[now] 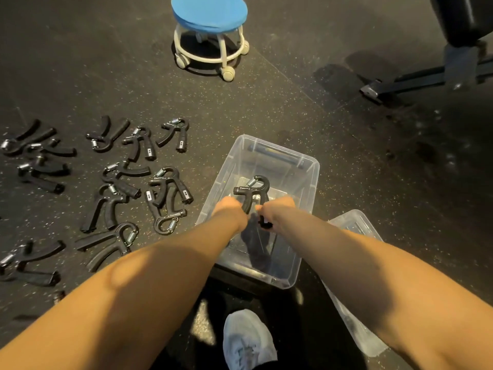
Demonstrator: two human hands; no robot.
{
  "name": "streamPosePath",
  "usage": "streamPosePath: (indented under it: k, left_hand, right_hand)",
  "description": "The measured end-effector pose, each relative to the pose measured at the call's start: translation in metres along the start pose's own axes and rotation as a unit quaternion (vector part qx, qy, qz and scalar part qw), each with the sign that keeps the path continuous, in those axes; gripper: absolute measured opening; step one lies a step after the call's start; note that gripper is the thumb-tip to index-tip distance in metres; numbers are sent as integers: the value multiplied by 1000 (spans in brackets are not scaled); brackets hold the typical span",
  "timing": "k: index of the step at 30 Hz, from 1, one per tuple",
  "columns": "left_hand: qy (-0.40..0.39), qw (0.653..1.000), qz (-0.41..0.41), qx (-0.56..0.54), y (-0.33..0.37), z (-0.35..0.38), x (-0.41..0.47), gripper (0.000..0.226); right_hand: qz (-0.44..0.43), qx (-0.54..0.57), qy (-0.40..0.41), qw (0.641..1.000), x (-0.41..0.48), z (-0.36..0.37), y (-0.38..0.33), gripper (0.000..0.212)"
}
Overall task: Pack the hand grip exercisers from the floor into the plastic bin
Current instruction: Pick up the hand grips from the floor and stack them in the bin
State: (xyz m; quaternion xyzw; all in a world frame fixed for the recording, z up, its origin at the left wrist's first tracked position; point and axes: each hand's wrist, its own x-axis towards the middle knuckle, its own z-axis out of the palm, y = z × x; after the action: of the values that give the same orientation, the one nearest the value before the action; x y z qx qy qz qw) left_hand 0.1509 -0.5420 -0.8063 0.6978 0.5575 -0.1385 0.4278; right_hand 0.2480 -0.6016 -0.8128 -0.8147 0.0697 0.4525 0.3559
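Note:
A clear plastic bin (306, 166) stands on the dark floor in front of me. Both my hands reach into it and hold one black hand grip exerciser (253, 189) by its two handles, spring end pointing away from me. My left hand (229, 208) is closed on the left handle, my right hand (277, 209) on the right handle. The handle ends are hidden by my fingers. Several more black exercisers (162, 188) lie scattered on the floor left of the bin.
A blue-topped rolling stool (209, 28) stands beyond the bin. The bin's clear lid (357, 228) lies at its right side, partly under my right arm. A black bench frame (416, 78) is at far right. My grey shoe (246, 340) is below the bin.

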Motion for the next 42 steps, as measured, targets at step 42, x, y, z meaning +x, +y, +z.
streamPosePath:
  k: [42]
  left_hand:
    - [59, 785, -188, -587, -8, 76, 84, 11]
  right_hand:
    - [88, 439, 133, 884, 66, 51, 41, 22]
